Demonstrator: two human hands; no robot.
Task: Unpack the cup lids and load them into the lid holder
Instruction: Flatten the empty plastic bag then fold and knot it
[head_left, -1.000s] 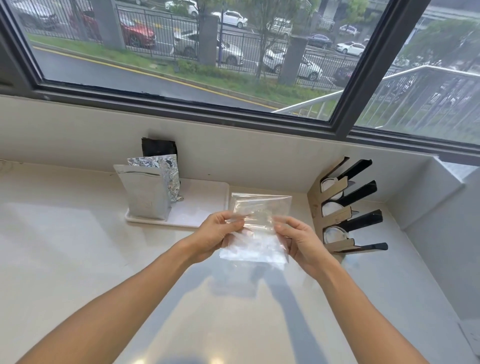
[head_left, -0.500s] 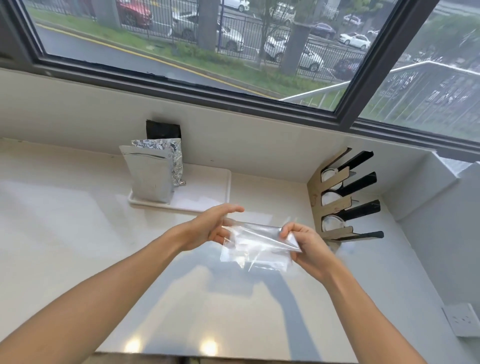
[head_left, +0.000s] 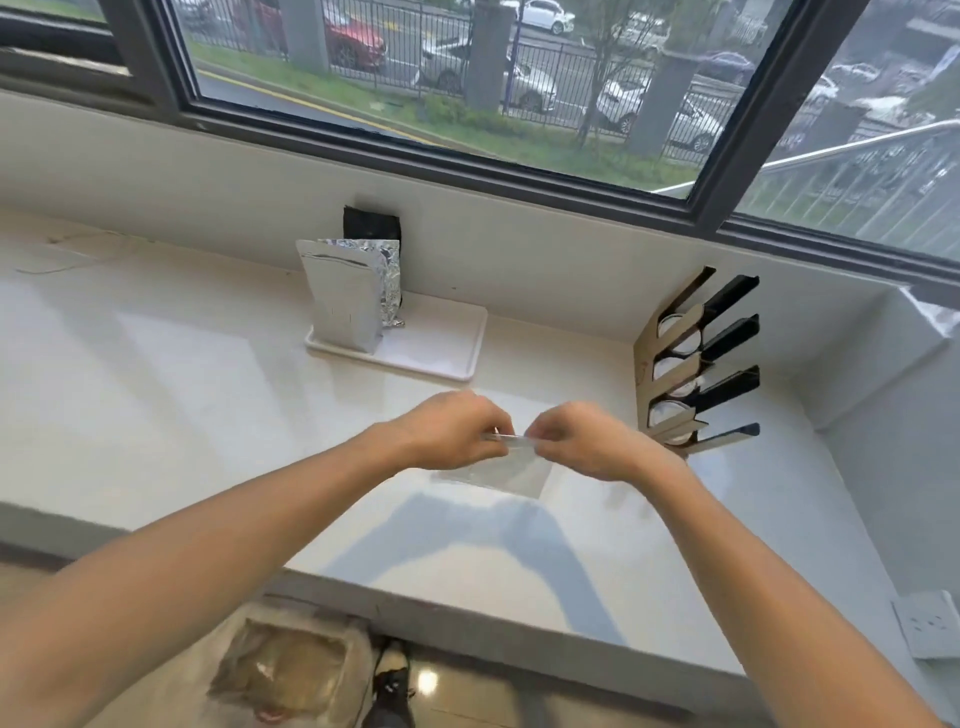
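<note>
A clear plastic bag (head_left: 506, 472) hangs just above the white counter (head_left: 208, 395), with its top edge pinched between both hands. My left hand (head_left: 451, 429) grips the top edge from the left, and my right hand (head_left: 587, 440) grips it from the right, fingertips almost touching. What is inside the bag cannot be made out. The lid holder (head_left: 691, 364), a cardboard-and-black rack with slanted slots, stands at the counter's right, just beyond my right hand. Round white lids (head_left: 675, 370) sit in its slots.
A white tray (head_left: 441, 348) sits by the back wall with silver foil pouches (head_left: 345, 296) standing on it. A bag-lined bin (head_left: 288, 670) stands on the floor below the counter's front edge. A wall socket (head_left: 930, 626) is at the lower right.
The hands have come together at the bag's top edge and the bag now hangs lower, near the counter. The camera has tilted down, bringing the counter's front edge and the floor into view.
</note>
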